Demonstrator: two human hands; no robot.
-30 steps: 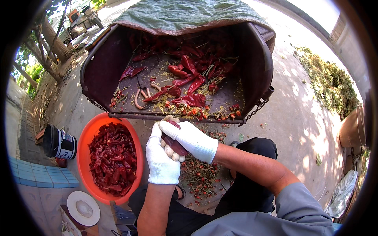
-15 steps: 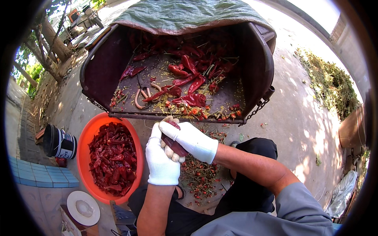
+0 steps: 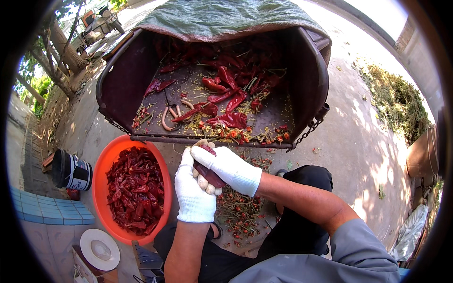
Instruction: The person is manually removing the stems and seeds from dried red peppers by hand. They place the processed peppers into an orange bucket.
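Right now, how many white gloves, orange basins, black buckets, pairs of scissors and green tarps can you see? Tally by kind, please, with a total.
White gloves, on the left hand and right hand: 2
Orange basin, holding red peppers: 1
Black bucket: 1
Scissors, pair: 1
Green tarp: 1
Total: 6

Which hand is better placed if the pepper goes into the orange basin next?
Probably the left hand: the orange basin stands to its left, farther from the right hand. Both hold the dark red pepper.
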